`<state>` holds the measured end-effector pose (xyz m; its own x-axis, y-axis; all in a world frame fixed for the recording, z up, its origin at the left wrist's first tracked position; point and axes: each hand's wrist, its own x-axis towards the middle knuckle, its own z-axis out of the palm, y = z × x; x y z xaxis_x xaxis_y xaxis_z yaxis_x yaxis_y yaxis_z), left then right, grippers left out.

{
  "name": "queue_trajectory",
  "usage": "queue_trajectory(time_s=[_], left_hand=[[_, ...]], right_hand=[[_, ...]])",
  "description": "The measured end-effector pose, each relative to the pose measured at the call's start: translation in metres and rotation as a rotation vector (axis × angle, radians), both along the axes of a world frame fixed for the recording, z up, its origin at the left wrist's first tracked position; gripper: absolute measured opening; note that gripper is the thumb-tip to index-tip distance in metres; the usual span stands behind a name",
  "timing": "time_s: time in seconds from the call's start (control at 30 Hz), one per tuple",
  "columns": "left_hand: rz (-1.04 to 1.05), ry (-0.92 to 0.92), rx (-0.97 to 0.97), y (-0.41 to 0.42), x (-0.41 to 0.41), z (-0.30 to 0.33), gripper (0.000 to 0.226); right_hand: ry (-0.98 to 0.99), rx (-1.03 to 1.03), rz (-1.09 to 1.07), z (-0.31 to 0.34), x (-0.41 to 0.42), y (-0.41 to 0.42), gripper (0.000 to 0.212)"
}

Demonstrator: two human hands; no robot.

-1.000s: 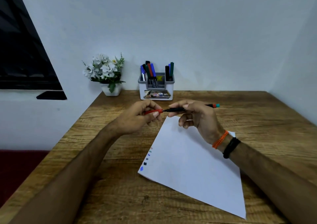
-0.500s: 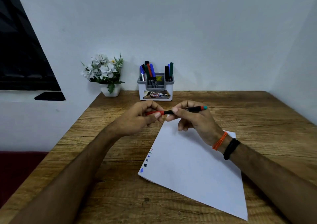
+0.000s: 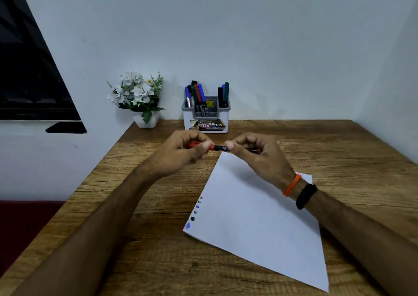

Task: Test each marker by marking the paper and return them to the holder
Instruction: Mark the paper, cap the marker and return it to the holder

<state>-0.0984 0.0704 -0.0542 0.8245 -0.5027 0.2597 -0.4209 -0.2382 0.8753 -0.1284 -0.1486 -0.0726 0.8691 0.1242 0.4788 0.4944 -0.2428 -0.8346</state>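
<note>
I see the right hand [image 3: 260,157] has slid further over the marker [image 3: 220,148], so the far end that stuck out a second ago is nearly hidden. My left hand [image 3: 187,152] pinches the red cap [image 3: 199,145], which meets the barrel; I judge it is being capped or uncapped. The marker is held above the desk [image 3: 140,205], near the paper [image 3: 260,216]. The holder [image 3: 205,114] stands behind, unobstructed, the flower pot [image 3: 146,120] beside it.

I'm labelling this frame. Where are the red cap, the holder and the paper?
red cap [image 3: 194,144], head view, the part showing by the left thumb.
holder [image 3: 188,121], head view, white front wall.
paper [image 3: 255,216], head view, bare middle of the sheet.
</note>
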Motion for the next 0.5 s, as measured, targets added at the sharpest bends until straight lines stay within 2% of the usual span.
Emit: queue_trajectory(time_s=[0.3, 0.5], left_hand=[[-0.037, -0.011, -0.043, -0.012, -0.002, -0.008, 0.016], [-0.005, -0.044, -0.039, -0.018, -0.004, -0.012, 0.025]], right_hand=[[-0.138, -0.078, 0.032, -0.008, 0.005, -0.006, 0.022], [-0.152, -0.057, 0.026, -0.011, 0.007, -0.005, 0.027]])
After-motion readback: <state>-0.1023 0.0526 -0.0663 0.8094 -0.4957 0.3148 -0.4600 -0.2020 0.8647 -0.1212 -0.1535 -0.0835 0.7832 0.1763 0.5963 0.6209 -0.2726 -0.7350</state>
